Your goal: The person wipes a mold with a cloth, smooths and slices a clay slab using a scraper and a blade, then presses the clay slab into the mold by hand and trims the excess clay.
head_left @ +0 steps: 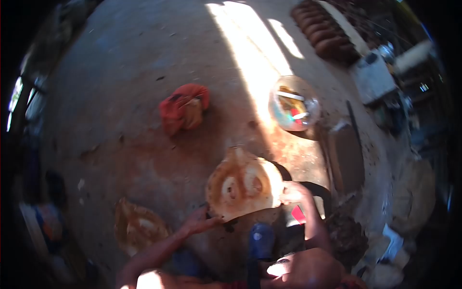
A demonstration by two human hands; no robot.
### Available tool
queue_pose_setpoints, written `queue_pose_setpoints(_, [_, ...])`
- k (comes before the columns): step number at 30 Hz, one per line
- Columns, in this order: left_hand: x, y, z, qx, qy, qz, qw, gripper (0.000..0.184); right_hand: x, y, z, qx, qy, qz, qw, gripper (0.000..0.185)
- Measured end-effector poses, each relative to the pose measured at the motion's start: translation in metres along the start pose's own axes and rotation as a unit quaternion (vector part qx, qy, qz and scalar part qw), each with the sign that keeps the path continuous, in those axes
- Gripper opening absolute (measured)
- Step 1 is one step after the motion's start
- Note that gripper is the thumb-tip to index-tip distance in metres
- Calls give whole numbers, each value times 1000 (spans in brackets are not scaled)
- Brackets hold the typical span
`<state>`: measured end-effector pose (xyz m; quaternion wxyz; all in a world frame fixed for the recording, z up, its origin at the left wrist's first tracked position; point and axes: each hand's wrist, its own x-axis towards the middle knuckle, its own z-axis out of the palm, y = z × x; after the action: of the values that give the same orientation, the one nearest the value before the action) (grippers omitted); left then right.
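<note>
I hold a pale, clay-stained mould with two rounded hollows and a short projection at its far edge. My left hand grips its lower left edge, with the fingertips partly hidden. At the opposite side, my right hand is closed on the right rim. A second, similar mould piece lies on the floor to the left of my left forearm. Just beyond my right wrist is a small red piece, too blurred to name.
A red cloth bundle lies on the concrete floor. A clear round container holds several tools or scraps. To the right stand a brown block and a dark lumpy heap. Rounded brown objects line the far right.
</note>
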<state>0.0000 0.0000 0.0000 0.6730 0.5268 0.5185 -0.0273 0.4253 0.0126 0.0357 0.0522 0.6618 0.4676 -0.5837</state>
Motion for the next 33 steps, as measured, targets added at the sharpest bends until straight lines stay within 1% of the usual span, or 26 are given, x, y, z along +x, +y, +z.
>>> queue_pose_setpoints(1, [-2, 0, 1, 33, 9, -2, 999, 88, 13, 22, -9, 23, 37, -19, 999, 24])
queue_pose_setpoints(2, [-6, 3, 2, 70, 14, -5, 997, 85, -1, 12, -28, -129, 131, -74, 980, 26])
queue_pose_setpoints(3, [-1, -4, 29, 8, -28, 11, 1000, 85, -10, 5, -44, -280, 240, -96, 924, 28])
queue_pose_setpoints(5, [-31, 0, -2, -173, -8, -39, 984, 78, -1, -115, -28, -178, 364, -76, 911, 47])
queue_pose_setpoints(6, [-29, -2, -27, -168, 7, -37, 985, 75, 15, -176, -26, -107, 405, -239, 876, 55])
queue_pose_setpoints(7, [-28, -7, -34, -164, 13, -41, 986, 75, 70, -196, -25, -122, 448, -295, 835, 65])
queue_pose_setpoints(8, [-26, -11, -40, -180, 44, -35, 982, 75, 78, -253, -14, -96, 434, -263, 856, 70])
queue_pose_setpoints(9, [-28, -13, -44, -198, 77, -28, 977, 74, 74, -306, -6, -95, 399, -266, 872, 83])
queue_pose_setpoints(10, [-31, -12, -48, -196, 82, -33, 977, 74, 86, -348, -2, -87, 322, -216, 918, 94])
queue_pose_setpoints(12, [-37, -11, -48, -234, 122, -5, 965, 73, 148, -393, 20, -125, 286, -208, 927, 91])
queue_pose_setpoints(13, [-38, -11, -46, -238, 114, -13, 964, 73, 171, -403, 34, -160, 277, -204, 925, 88])
queue_pose_setpoints(15, [-40, -12, -34, -281, 119, -31, 952, 67, 229, -400, 63, -208, 359, -236, 879, 70])
queue_pose_setpoints(16, [-43, -13, -25, -293, 106, -37, 950, 67, 230, -392, 62, -219, 351, -224, 882, 70])
queue_pose_setpoints(18, [-44, -12, -15, -257, 74, -58, 962, 71, 223, -386, 47, -200, 340, -289, 872, 54])
queue_pose_setpoints(19, [-42, -15, -10, -258, 61, -54, 963, 71, 215, -380, 35, -205, 344, -278, 873, 54])
queue_pose_setpoints(21, [-35, -22, 9, -191, 67, -33, 979, 82, 188, -362, 10, -123, 331, -373, 858, 43])
queue_pose_setpoints(22, [-31, -21, 17, -198, 55, -28, 978, 82, 164, -348, 2, -128, 342, -400, 841, 44])
queue_pose_setpoints(23, [-29, -19, 22, -217, 47, -32, 974, 83, 123, -343, 2, -173, 347, -338, 858, 52])
queue_pose_setpoints(25, [-23, -17, 26, -233, 40, -41, 971, 85, 57, -309, 4, -86, 322, -398, 855, 59])
queue_pose_setpoints(27, [-18, -13, 31, -293, 20, -47, 955, 84, 12, -270, 13, -73, 357, -502, 784, 40])
queue_pose_setpoints(28, [-13, -14, 32, -292, 18, -47, 955, 84, -2, -245, 17, -86, 387, -528, 752, 37])
queue_pose_setpoints(29, [-8, -16, 33, -309, 11, -43, 950, 76, -30, -231, 21, -128, 396, -539, 732, 39])
queue_pose_setpoints(30, [-5, -19, 34, -325, 3, -40, 945, 69, -50, -212, 29, -128, 389, -537, 737, 43])
queue_pose_setpoints(31, [-2, -22, 36, -326, -1, -43, 944, 69, -69, -191, 39, -160, 389, -506, 753, 48])
queue_pose_setpoints(32, [1, -24, 37, -348, -2, -25, 937, 70, -79, -165, 49, -169, 386, -493, 761, 48])
queue_pose_setpoints(33, [1, -26, 39, -369, -2, -7, 929, 71, -77, -146, 65, -96, 367, -503, 777, 45])
